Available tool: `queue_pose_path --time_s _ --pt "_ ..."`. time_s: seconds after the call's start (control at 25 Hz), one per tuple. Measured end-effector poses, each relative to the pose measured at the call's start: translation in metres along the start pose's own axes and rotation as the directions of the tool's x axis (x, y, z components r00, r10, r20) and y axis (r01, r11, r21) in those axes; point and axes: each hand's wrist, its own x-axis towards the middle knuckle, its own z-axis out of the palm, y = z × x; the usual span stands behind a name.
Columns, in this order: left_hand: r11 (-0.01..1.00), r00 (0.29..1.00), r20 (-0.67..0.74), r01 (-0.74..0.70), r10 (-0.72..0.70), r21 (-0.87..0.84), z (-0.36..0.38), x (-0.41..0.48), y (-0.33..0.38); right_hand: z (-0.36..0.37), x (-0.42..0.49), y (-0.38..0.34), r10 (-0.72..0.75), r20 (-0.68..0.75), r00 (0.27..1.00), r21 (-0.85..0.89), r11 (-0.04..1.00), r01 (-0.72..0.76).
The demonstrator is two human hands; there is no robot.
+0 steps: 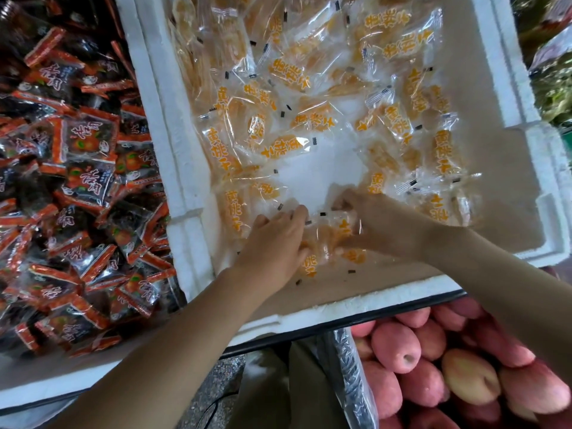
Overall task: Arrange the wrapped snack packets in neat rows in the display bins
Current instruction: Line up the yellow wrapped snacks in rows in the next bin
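A white foam bin (pixel 185 168) holds several clear packets with orange lettering (pixel 288 147), scattered loosely around a bare patch of its floor. At the bin's near edge both hands meet over a small bunch of these packets (pixel 328 236). My left hand (pixel 275 239) lies on the bunch from the left with its fingers curled over it. My right hand (pixel 368 218) grips the bunch from the right, thumb side towards the bare patch. Part of the bunch is hidden under the hands.
A second foam bin on the left is piled with red and black snack packets (pixel 80 181). Pink peaches (pixel 439 363) in a clear bag lie below the bin at the lower right. Green produce (pixel 554 88) shows at the far right edge.
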Motion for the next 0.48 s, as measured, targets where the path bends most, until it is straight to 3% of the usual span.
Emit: queue_pose_path --time_s 0.16,0.32,0.48 --pt "0.997 0.998 0.037 0.049 -0.047 -0.061 -0.002 0.001 0.0 0.002 0.004 0.005 0.009 0.004 1.0 -0.098 0.995 -0.009" --pt "0.994 0.998 -0.03 0.058 -0.061 -0.095 0.0 0.006 0.003 -0.016 0.002 0.014 0.138 -0.047 0.989 -0.272 0.951 -0.146" --pt "0.998 1.0 -0.008 0.0 0.0 0.059 0.003 0.011 0.005 -0.014 0.001 0.015 0.146 -0.049 0.988 -0.044 0.988 -0.148"
